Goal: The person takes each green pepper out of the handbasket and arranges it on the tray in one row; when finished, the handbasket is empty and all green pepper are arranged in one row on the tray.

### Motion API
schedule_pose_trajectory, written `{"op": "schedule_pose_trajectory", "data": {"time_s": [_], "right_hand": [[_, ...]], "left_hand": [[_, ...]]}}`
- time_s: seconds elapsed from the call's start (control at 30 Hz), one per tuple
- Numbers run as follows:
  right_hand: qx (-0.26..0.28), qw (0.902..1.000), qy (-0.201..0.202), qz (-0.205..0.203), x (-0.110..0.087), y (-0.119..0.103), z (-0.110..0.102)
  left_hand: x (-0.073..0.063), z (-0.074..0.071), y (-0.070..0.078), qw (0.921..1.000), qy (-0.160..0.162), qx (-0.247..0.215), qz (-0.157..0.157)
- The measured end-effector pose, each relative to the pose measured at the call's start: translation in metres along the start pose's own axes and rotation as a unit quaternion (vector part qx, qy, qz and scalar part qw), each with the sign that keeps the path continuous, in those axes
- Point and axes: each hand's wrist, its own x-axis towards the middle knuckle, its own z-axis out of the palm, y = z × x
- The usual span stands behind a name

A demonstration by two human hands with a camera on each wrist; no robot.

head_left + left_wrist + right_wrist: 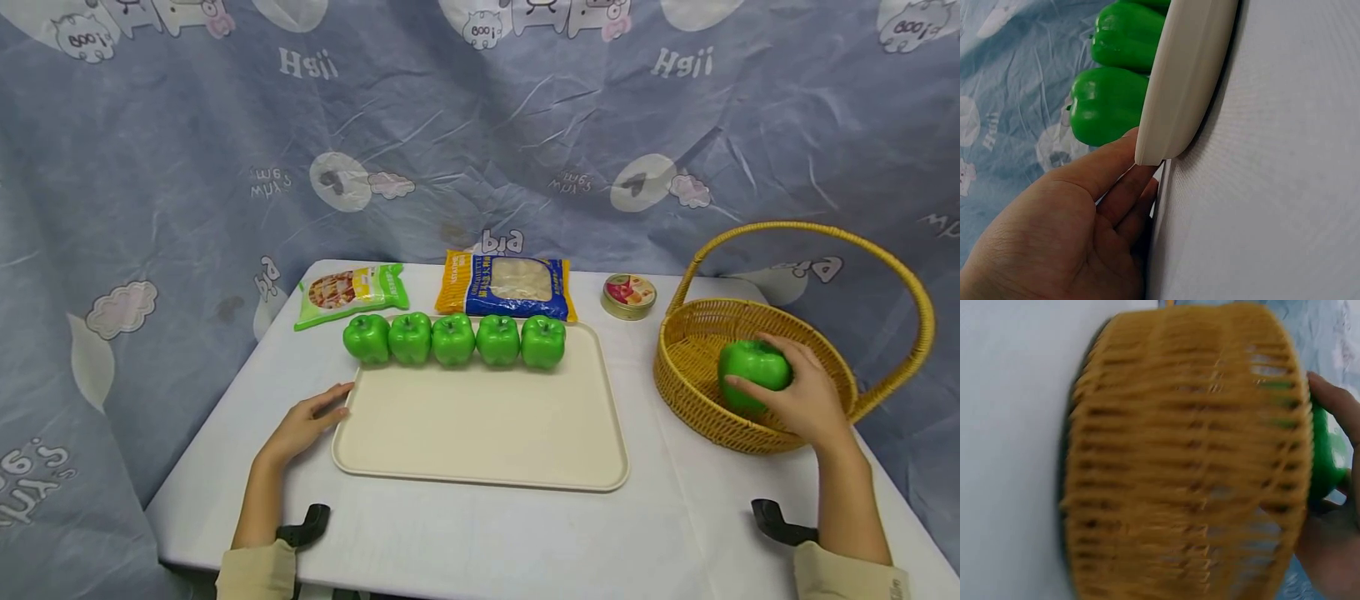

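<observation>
In the head view my right hand (808,392) grips a green bell pepper (750,371) inside the wicker basket (678,408), thumb on the near side and fingers over the far side. The right wrist view looks at the woven basket wall (1185,450), with part of the pepper (1327,456) showing past the rim. Several green bell peppers (453,339) stand in a row along the far edge of the cream tray (480,425). At the tray's left edge rests my left hand (303,425), its fairly straight fingertips right at the rim (1147,147).
Behind the row lie a green snack bag (352,292) and a blue-and-yellow pasta package (510,285). A round tin (628,297) stands left of the basket, whose tall handle (825,227) arches over it. A patterned cloth (480,150) hangs behind the white table (525,533).
</observation>
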Motion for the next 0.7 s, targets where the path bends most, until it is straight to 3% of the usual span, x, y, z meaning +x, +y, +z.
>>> {"op": "schedule_pose_trajectory", "data": {"time_s": [0.17,0.33,0.47,0.7], "right_hand": [[0.04,0.9966,0.062,-0.035,0.005,-0.036,0.003],[0.092,0.983,0.106,-0.118,0.012,-0.074,0.016],[0.129,0.9735,0.101,-0.159,0.018,-0.1,0.034],[0.115,0.9776,0.071,-0.161,0.028,-0.123,0.079]], "left_hand": [[-0.001,0.0,-0.002,1.0,0.003,-0.001,-0.004],[-0.001,0.0,-0.002,1.0,0.003,-0.003,-0.002],[-0.001,0.0,0.0,1.0,0.001,-0.004,0.001],[-0.001,0.0,0.002,1.0,0.003,-0.002,0.002]]}}
